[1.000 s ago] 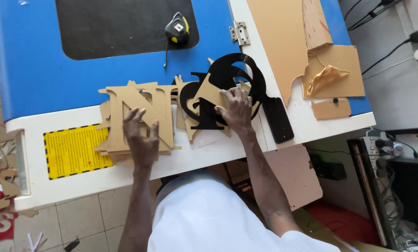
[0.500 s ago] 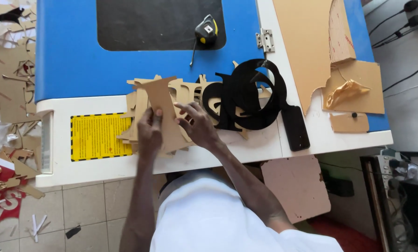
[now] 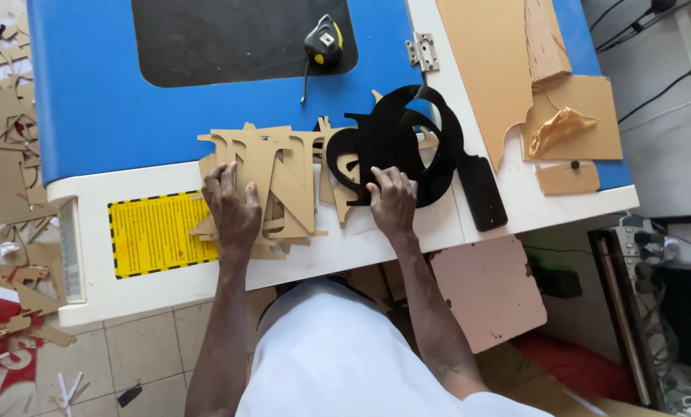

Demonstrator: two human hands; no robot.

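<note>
A pile of tan cut-out letter shapes [image 3: 276, 174] lies on the white front edge of a blue-topped machine [image 3: 91, 116]. My left hand [image 3: 231, 207] rests flat on the left part of that pile, fingers spread. To the right lie glossy black cut-out letters [image 3: 407, 135], overlapping more tan pieces. My right hand [image 3: 392, 199] presses down on the lower edge of the black letters, its fingers on them. Neither hand lifts anything.
A black and yellow tape measure [image 3: 322, 42] sits on the dark window of the lid. A black phone [image 3: 482, 193] lies right of the letters. Tan board offcuts [image 3: 500, 69] cover the right side. Scrap cut-outs [image 3: 10, 147] litter the floor at left. A yellow label [image 3: 156, 232] marks the front.
My right hand has moved from the tan pile to the black letters. My left hand has laid the tan piece it held flat and now rests on the pile. The camera has shifted.
</note>
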